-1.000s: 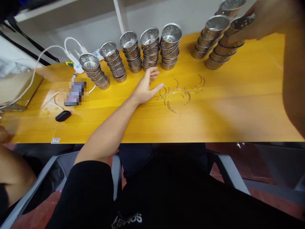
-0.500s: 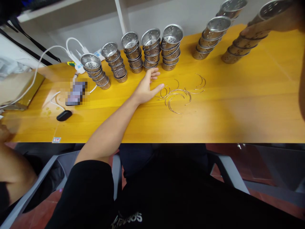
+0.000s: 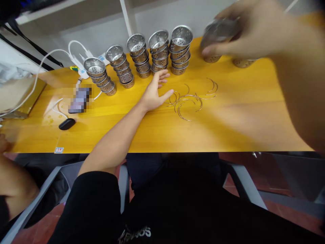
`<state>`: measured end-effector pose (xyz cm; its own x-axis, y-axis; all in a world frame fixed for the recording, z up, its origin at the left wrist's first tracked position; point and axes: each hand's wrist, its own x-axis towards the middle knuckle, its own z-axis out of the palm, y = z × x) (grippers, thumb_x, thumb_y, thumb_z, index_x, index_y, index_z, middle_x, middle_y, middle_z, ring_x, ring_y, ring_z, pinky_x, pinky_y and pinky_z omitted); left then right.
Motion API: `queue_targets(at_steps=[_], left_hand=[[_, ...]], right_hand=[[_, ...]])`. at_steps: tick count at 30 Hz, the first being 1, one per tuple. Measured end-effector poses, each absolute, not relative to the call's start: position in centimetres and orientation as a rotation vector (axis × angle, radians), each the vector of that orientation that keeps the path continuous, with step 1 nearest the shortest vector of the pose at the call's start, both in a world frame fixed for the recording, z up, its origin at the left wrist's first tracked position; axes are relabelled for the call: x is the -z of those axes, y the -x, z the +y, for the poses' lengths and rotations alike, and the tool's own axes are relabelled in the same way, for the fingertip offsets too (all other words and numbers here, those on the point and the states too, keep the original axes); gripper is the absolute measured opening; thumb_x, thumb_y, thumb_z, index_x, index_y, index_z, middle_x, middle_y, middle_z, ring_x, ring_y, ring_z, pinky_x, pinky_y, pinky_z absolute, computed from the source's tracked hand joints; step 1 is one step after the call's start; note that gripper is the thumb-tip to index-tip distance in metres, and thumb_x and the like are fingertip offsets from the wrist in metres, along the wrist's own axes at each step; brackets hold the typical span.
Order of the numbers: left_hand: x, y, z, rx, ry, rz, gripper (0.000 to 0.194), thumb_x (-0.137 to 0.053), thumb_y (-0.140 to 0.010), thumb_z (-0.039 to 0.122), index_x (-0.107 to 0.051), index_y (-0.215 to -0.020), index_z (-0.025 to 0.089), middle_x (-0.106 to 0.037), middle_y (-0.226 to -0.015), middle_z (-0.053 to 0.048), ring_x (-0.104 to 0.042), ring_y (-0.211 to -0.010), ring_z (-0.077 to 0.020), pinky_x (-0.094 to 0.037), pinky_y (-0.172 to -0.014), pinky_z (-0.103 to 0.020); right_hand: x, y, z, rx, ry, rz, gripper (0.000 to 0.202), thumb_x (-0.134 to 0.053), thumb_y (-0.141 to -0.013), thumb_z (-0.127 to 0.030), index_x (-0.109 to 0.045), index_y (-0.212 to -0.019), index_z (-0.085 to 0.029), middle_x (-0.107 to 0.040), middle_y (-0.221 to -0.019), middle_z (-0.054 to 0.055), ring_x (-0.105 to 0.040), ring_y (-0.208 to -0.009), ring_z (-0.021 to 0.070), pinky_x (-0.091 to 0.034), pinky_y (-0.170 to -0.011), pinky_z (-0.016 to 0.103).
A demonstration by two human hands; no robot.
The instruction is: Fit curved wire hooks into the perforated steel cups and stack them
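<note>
From my end, the right hand [image 3: 259, 32] is a smear of motion at the upper right, its thumb and fingers spread around a blurred perforated steel cup [image 3: 219, 32]. I can't tell whether they grip it or how firmly. Below show the bottom of one stack [image 3: 212, 59] and, to its right, another base [image 3: 242, 63]; the hand hides the rest from me.

The left hand [image 3: 154, 91] lies on the wooden tabletop [image 3: 241, 128] near mid-frame, fingers loosely open and holding nothing. Its fingertips are just beside the foot of the fourth stack from the left [image 3: 159, 52], though I can't confirm contact. The thumb tip is next to the scattered curved wires [image 3: 186, 95].

My worry is the leaning. The leftmost stack [image 3: 98, 73] tilts clearly, and its cups sit loosely nested, so a bump could spill it toward the phone [image 3: 80, 100] or the white cable [image 3: 58, 51]. A sideways flick of the left fingers could shift the fourth stack into the tall one [image 3: 180, 47] on its right. A fast, off-centre pull at the upper right could drag nested cups along or knock over what I can't see there.
</note>
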<state>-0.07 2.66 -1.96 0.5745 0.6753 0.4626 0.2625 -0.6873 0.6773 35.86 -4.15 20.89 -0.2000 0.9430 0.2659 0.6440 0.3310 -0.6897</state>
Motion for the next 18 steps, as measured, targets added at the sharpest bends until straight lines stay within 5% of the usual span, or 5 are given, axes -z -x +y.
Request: queue_targets(at_steps=[3, 7, 11, 14, 18], left_hand=[[1.4, -0.4, 2.0, -0.946, -2.311, 0.664, 0.129, -0.083, -0.105, 0.102, -0.027, -0.199, 0.034, -0.060, -0.195, -0.022, -0.069, -0.178, -0.0444, -0.053, -0.153, -0.072], [1.8, -1.0, 2.3, -1.016, -2.313, 0.636, 0.133, -0.079, -0.100, 0.112, -0.032, -0.194, 0.030, -0.065, -0.187, -0.020, -0.074, -0.173, -0.0435, -0.060, -0.149, -0.068], [2.6, -0.7, 3.6, -1.088, -2.325, 0.662, 0.128, -0.077, -0.102, 0.110, -0.034, -0.191, 0.028, -0.063, -0.187, -0.021, -0.068, -0.180, -0.0455, -0.058, -0.153, -0.066], [2.7, -0.2, 4.1, -1.152, -2.311, 0.787, 0.112, -0.085, -0.108, 0.093, -0.039, -0.185, 0.026, -0.067, -0.181, -0.022, -0.069, -0.179, -0.0445, -0.052, -0.158, -0.068], [2.4, 0.3, 4.2, -1.191, -2.250, 0.922, 0.095, -0.092, -0.109, 0.066, -0.043, -0.178, 0.024, -0.070, -0.174, -0.022, -0.074, -0.169, -0.0398, -0.054, -0.157, -0.065]], right_hand=[[-16.4, -30.9, -4.1, -0.253, 1.330, -2.347, 0.079, -0.125, -0.094, -0.031, -0.089, -0.164, -0.016, -0.086, -0.158, 0.025, -0.082, -0.148, 0.0490, -0.064, -0.138, 0.071], [-12.3, -27.5, -4.6, -0.429, 1.167, -2.341, 0.078, -0.112, -0.103, -0.066, -0.084, -0.168, -0.034, -0.081, -0.160, 0.019, -0.075, -0.149, 0.0519, -0.066, -0.132, 0.076], [-11.5, -27.9, -4.9, -0.615, 1.077, -2.345, 0.109, -0.098, -0.106, -0.092, -0.061, -0.195, -0.040, -0.077, -0.172, 0.017, -0.067, -0.157, 0.0531, -0.065, -0.131, 0.073], [-12.4, -29.8, -5.0, -0.651, 1.277, -2.372, 0.129, -0.102, -0.103, -0.090, -0.047, -0.204, -0.030, -0.068, -0.184, 0.024, -0.073, -0.149, 0.0512, -0.066, -0.125, 0.064], [-12.6, -32.1, -4.9, -0.616, 1.591, -2.667, 0.094, -0.111, -0.101, -0.066, -0.080, -0.176, -0.017, -0.075, -0.164, 0.028, -0.080, -0.132, 0.0463, -0.064, -0.123, 0.059]])
